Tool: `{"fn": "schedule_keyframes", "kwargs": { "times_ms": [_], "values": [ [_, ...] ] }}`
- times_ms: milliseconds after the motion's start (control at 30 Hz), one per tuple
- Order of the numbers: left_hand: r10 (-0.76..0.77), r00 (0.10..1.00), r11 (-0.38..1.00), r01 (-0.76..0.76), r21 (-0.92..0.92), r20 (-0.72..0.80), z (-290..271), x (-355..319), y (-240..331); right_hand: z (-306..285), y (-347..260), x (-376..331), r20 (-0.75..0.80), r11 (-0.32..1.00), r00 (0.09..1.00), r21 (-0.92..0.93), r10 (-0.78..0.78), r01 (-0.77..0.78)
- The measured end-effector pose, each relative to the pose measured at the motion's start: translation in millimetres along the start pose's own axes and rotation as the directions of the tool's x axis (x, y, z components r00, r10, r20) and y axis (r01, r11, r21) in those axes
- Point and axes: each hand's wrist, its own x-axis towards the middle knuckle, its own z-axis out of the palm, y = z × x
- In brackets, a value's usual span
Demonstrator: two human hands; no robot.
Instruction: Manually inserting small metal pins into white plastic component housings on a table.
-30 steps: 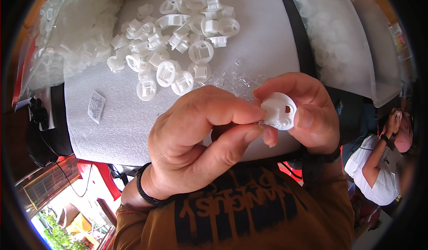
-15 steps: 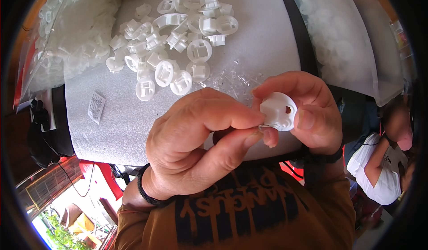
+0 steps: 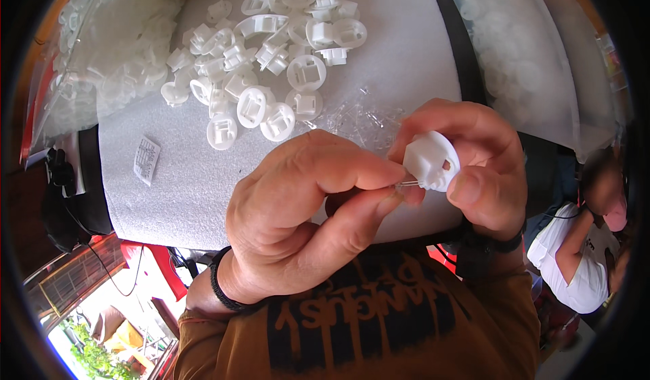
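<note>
My right hand (image 3: 474, 166) grips a white round plastic housing (image 3: 431, 162) by its rim, between thumb and curled fingers. The housing is tilted, with a boxy raised part and a small opening on its face. My left hand (image 3: 311, 210) pinches a small LED with thin wire legs (image 3: 409, 183) between thumb and forefinger. Its legs reach the lower edge of the housing; whether they are inside a hole is too small to tell. Beyond my hands lie several loose clear LEDs (image 3: 359, 119) with thin legs.
A heap of white plastic housings (image 3: 271, 55) covers the table's far middle. Clear bags of white parts stand at left (image 3: 122, 48) and right (image 3: 508, 48). A paper label (image 3: 146, 160) lies on the grey foam-covered table (image 3: 183, 210). Another person (image 3: 575, 265) sits at the right.
The housing has moved slightly right and up with my right hand and turned a little. The LED legs now show more plainly between my fingertips and the housing.
</note>
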Motion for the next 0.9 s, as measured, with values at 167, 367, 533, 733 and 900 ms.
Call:
{"fn": "schedule_keyframes", "kwargs": {
  "times_ms": [167, 367, 533, 733, 900],
  "values": [
    [-0.045, 0.999, 0.999, 0.045, -0.005, -0.021, 0.7, -2.1, 1.0, 3.7, -0.1, 2.8, -0.055, 0.983, 0.985, -0.101, -0.161, 0.155],
    [0.092, 0.995, 0.992, -0.094, 0.084, 0.026, -1.7, 1.2, -5.3, 3.3, 1.0, -1.2, -0.081, 0.992, 0.990, -0.063, -0.112, 0.107],
    [0.128, 0.991, 0.983, -0.133, 0.127, 0.046, -2.4, 0.0, -4.7, 1.6, 1.2, -2.1, -0.047, 0.998, 0.998, -0.051, -0.038, 0.035],
    [0.119, 0.992, 0.987, -0.123, 0.103, 0.041, -2.5, 1.1, -4.7, 1.0, 0.9, -1.4, -0.065, 0.995, 0.996, -0.084, -0.061, 0.056],
    [0.077, 0.997, 0.990, -0.080, 0.119, 0.029, -2.5, -1.0, -5.2, -2.9, -5.9, -0.8, -0.006, 0.949, 0.997, -0.307, -0.082, 0.076]
  ]
}}
